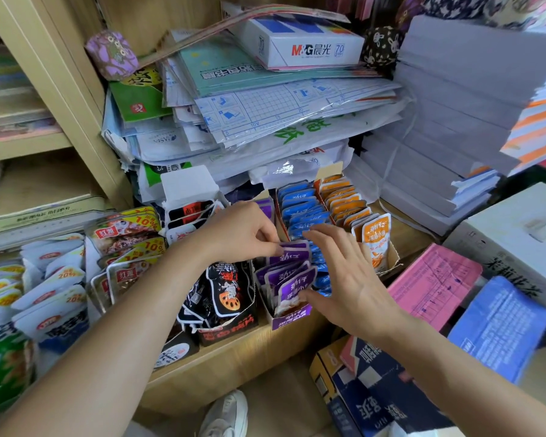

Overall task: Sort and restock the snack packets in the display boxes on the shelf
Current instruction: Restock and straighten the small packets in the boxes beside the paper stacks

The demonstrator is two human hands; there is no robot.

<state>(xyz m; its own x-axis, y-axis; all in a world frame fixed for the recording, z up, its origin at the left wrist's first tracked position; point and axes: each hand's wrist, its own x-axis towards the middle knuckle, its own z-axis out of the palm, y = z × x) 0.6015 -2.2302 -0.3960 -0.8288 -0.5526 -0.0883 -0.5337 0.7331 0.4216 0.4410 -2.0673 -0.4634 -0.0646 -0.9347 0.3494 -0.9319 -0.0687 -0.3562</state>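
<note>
Left hand (pixel 243 231) grip pinched on purple packet (pixel 295 254), right hand (pixel 344 272) grip apart, fingers spread over blue packets (pixel 300 209)

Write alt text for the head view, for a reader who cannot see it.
A person's left hand pinches a purple packet in the purple display box, while the open right hand lies over the blue packets. Orange packets stand further right.

On the wooden shelf (pixel 234 357), the left hand (pixel 237 230) pinches the top of a purple packet (pixel 292 249) in the purple display box (pixel 292 320). The right hand (pixel 344 272), fingers spread, rests against the near purple packets (pixel 292 283). Blue packets (pixel 300 206) and orange packets (pixel 344 197) fill boxes to the right; black packets (pixel 224 291) stand to the left.
</note>
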